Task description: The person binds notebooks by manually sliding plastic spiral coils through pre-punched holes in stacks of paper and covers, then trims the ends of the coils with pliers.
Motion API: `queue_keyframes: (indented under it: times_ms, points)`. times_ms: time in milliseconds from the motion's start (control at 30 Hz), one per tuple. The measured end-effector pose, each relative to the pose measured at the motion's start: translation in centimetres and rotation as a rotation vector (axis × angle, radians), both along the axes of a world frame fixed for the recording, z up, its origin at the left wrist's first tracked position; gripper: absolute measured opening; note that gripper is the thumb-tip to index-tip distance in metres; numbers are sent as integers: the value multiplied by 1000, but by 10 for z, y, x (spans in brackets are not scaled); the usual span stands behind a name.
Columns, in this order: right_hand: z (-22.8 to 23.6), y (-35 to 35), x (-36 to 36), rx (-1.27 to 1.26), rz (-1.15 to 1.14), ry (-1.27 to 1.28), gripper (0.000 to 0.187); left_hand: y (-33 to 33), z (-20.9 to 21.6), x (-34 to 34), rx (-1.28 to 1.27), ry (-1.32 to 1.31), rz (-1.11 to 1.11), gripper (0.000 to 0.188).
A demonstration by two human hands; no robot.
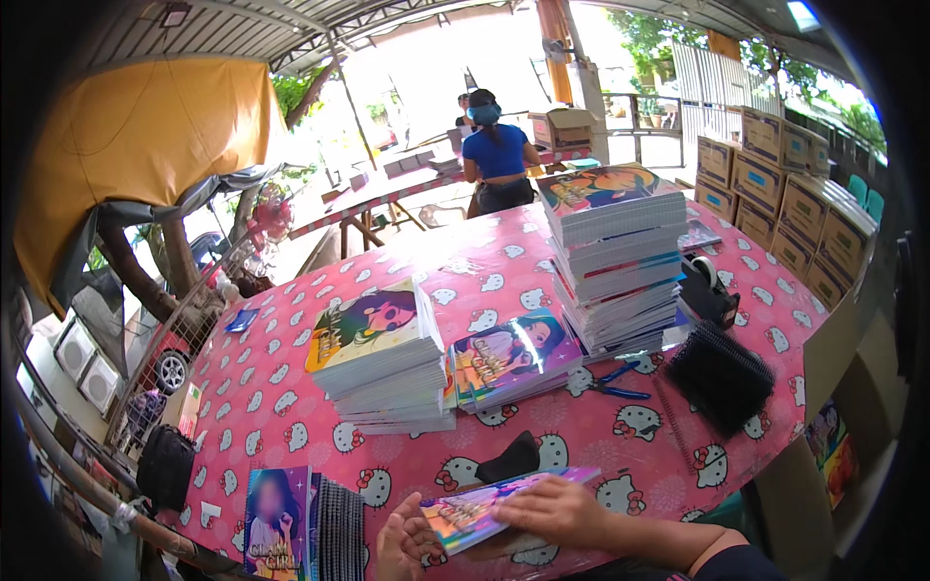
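Notebook stacks (380,363) behind held notebook (484,508)

Left hand (405,539): curled at the near-left corner of a thin notebook with a colourful glossy cover (504,505).
Right hand (562,508): laid flat on that cover.
Table: a pink plastic cloth printed with white cat faces (291,387).
Stacks: three piles of notebooks (615,257), tallest at right.
Background: a person in a blue top (496,155) is seen standing at a far table.

Brown cartons (785,194) stacked far right
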State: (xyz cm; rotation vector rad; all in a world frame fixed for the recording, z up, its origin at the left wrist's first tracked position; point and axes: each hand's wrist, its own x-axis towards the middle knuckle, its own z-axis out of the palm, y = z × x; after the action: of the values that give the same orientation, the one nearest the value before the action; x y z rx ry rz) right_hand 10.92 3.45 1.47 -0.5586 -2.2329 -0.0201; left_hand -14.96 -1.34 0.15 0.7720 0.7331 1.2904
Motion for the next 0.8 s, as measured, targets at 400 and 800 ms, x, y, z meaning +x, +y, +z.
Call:
queue_keyframes:
  times_ms: [400,800]
  points:
    - [-25,11,28,-582,-470,324,60,-2,-27,-17,-118,-147,93,35]
    - [-37,12,34,-890,88,494,17,3,0,7,487,294,597,20]
